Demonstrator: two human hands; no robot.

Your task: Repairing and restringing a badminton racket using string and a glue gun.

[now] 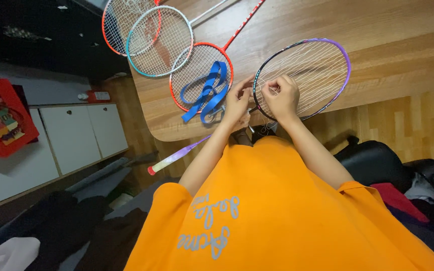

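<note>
A badminton racket with a black and purple frame and white strings lies at the near edge of the wooden table. Its purple and white handle hangs off the table towards the lower left. My left hand grips the frame's near rim. My right hand rests on the string bed close beside it, its fingers pinched on a white string. A small metal tool seems to sit under my left hand, mostly hidden.
Three more rackets lie at the table's left: an orange one with a blue strap on it, a teal one and a red one. White cabinets and a red bag stand left; a black chair is right.
</note>
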